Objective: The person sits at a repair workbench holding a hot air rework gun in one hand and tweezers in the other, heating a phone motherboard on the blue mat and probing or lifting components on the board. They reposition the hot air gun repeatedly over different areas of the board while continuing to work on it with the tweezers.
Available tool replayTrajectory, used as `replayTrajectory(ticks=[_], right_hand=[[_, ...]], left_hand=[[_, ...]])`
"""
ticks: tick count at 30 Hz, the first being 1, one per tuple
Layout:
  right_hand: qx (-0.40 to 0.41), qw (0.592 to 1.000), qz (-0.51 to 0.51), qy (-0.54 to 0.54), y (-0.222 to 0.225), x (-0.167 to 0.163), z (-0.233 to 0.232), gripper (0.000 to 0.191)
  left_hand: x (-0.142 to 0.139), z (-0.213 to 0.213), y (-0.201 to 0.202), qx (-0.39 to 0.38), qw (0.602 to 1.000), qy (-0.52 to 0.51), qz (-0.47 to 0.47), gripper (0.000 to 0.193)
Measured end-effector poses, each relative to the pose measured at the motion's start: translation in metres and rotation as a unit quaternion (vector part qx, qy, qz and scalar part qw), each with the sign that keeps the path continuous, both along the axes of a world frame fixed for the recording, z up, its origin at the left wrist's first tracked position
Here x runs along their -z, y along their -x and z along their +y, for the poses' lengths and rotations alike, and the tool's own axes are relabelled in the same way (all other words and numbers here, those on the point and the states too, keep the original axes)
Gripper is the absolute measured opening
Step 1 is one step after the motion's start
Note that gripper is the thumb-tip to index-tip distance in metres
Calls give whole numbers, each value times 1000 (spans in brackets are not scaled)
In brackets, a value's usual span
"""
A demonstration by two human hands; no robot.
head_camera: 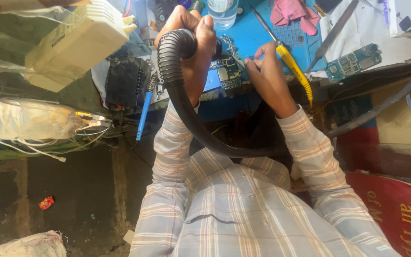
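Observation:
My left hand (pixel 193 45) is closed around the black handle of a hot-air tool whose ribbed black hose (pixel 174 95) loops down across my lap. The tool's tip points at a small phone circuit board (pixel 228 70) lying on the blue work mat (pixel 258 35). My right hand (pixel 267 71) rests just right of that board and pinches a thin metal tool with a yellow handle (pixel 293 69), its fine shaft running up and left over the mat. The contact between tip and board is partly hidden by my hands.
A second green circuit board (pixel 353 62) lies at the right on white paper. A pink cloth (pixel 293 14) and a clear plastic bottle (pixel 223 12) sit at the mat's far edge. A blue-handled tool (pixel 143 112) hangs at the bench edge beside a beige box (pixel 74 43).

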State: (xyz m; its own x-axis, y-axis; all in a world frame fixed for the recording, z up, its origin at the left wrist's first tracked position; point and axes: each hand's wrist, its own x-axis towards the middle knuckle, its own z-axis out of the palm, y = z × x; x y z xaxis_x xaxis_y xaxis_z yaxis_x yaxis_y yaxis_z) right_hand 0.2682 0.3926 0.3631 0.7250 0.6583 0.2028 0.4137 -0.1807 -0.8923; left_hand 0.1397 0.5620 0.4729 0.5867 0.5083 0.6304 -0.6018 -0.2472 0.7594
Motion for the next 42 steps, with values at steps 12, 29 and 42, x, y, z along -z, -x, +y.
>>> replayTrajectory(ticks=[12,29,42], right_hand=[[-2,999,-10,-35,-1,8,4,28],[-8,1000,-5,13,-9,0,8,15],[0,999,-40,-8,9,-34,-8,17]], left_hand=[[2,0,9,-19,1000,5,12,27],[14,-7,23,-1,994,98,-42,23],[29,-9,23,-32,988,123,-93,21]])
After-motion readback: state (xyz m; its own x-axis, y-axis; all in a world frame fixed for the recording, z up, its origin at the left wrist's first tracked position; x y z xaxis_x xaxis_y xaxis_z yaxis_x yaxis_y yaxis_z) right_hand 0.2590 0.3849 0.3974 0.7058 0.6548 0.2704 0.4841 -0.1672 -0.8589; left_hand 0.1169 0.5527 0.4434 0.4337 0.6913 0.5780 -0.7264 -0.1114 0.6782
